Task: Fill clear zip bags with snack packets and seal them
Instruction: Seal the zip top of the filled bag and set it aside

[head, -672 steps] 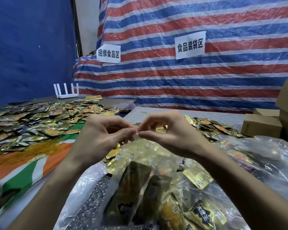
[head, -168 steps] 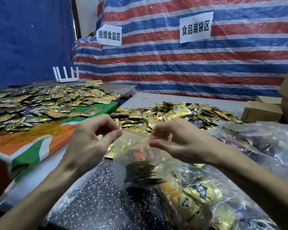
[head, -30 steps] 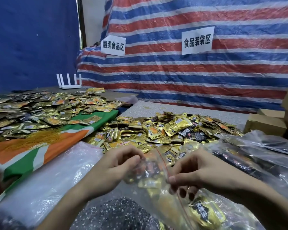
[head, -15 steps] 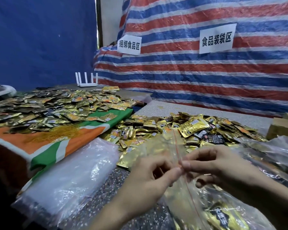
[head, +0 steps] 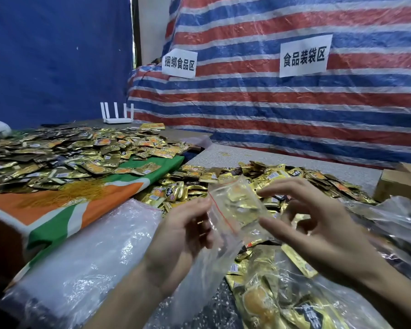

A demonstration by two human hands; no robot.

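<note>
A striped tarp (head: 294, 110) backs the table (head: 223, 155). A heap of loose snack packets (head: 282, 176) lies on the table beyond the hands, and filled bags (head: 282, 298) lie nearest the person.

The clear zip bag (head: 237, 210) is held above the heap and appears empty.

The left hand (head: 183, 236) grips the bag by its side. The right hand (head: 323, 238) is released, its fingers spread beside the bag.

Step in hand: opening a fresh bag. Next, part the red zip line, then load packets.
</note>
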